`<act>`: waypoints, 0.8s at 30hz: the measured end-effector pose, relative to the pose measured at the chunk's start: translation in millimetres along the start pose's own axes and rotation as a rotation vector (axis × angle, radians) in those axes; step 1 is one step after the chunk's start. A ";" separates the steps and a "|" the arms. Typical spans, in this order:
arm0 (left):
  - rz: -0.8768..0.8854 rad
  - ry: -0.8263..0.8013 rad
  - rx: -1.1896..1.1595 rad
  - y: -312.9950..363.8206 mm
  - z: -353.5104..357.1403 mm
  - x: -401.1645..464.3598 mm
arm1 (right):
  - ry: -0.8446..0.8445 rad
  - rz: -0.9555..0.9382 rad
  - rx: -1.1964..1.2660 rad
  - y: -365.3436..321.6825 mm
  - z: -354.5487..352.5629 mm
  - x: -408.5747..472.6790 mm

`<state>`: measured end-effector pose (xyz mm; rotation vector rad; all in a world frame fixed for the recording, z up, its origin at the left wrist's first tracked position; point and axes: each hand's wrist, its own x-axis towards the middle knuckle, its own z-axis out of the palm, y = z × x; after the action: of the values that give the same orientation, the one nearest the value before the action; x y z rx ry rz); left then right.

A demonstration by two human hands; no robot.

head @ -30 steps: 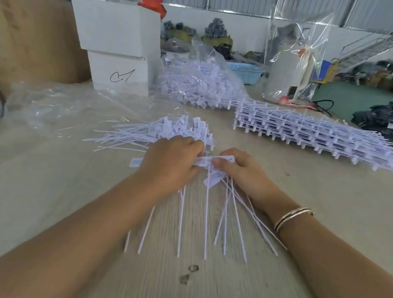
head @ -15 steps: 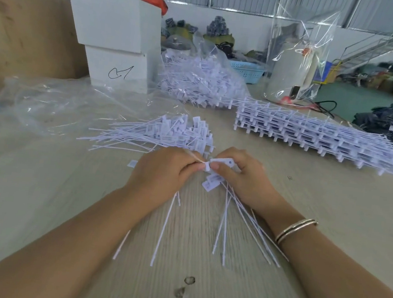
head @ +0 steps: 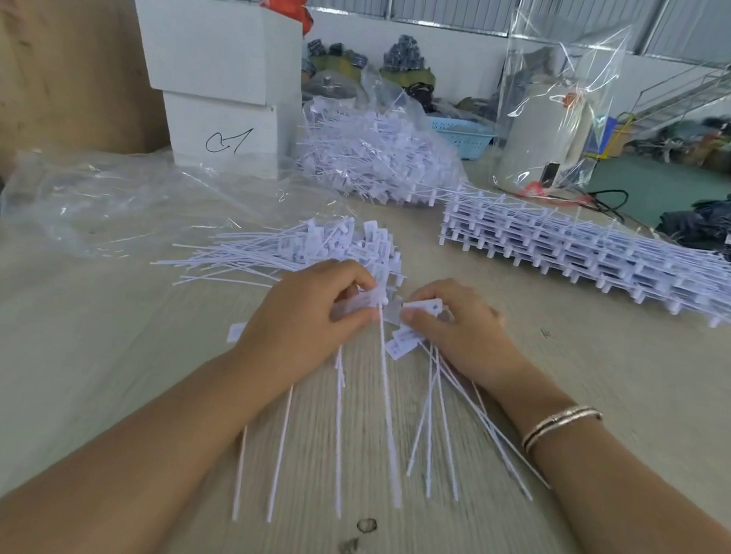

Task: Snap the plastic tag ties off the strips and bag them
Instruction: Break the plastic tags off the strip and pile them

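Observation:
My left hand grips several white tag ties by their flat heads, their thin tails fanning toward me over the table. My right hand pinches the remaining piece of the strip with more ties trailing under the wrist. The two hands sit a few centimetres apart at the table's middle. Just behind them lies a loose pile of snapped-off ties. A stack of whole strips lies at the right. A flat clear plastic bag lies at the left.
Two stacked white boxes stand at the back left, beside a filled clear bag of ties. A white appliance in plastic wrap and a blue basket stand behind. A wooden board leans at the far left.
The hands have pulled slightly apart at the strip, and the left hand now holds more ties, their tails swung down toward me. The camera view shifted a little.

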<state>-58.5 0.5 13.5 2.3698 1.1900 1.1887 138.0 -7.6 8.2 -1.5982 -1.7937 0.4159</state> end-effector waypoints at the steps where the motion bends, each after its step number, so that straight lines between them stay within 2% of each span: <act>1: 0.008 -0.016 0.039 2.2 0.8 -0.2 | -0.006 0.006 -0.057 -2.5 0.7 -0.3; 3: 0.028 -0.041 0.088 3.9 1.1 -0.1 | 0.007 0.018 -0.054 -4.5 -1.0 -2.6; 7: 0.084 -0.076 0.207 10.2 1.7 0.3 | 0.161 -0.063 0.077 -13.1 0.4 -10.3; 9: 0.102 -0.057 0.217 14.0 3.4 0.9 | 0.129 -0.063 0.138 -19.9 6.6 -12.5; 12: 0.098 -0.069 0.186 18.3 8.5 1.4 | 0.024 -0.060 -0.017 -21.0 17.1 -11.6; 13: 0.085 -0.087 0.178 18.3 10.1 1.0 | 0.016 -0.058 -0.002 -18.9 17.6 -9.1; 18: 0.040 -0.100 0.200 4.3 3.9 -0.5 | 0.120 0.088 0.542 -8.4 4.0 -3.1; 24: 0.089 -0.153 0.313 1.5 2.8 -0.9 | 0.081 0.124 0.607 -6.4 6.2 -3.1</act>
<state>-55.8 -0.7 12.0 2.7093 1.3132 0.8780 129.1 -10.5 7.1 -1.2682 -1.3330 0.8476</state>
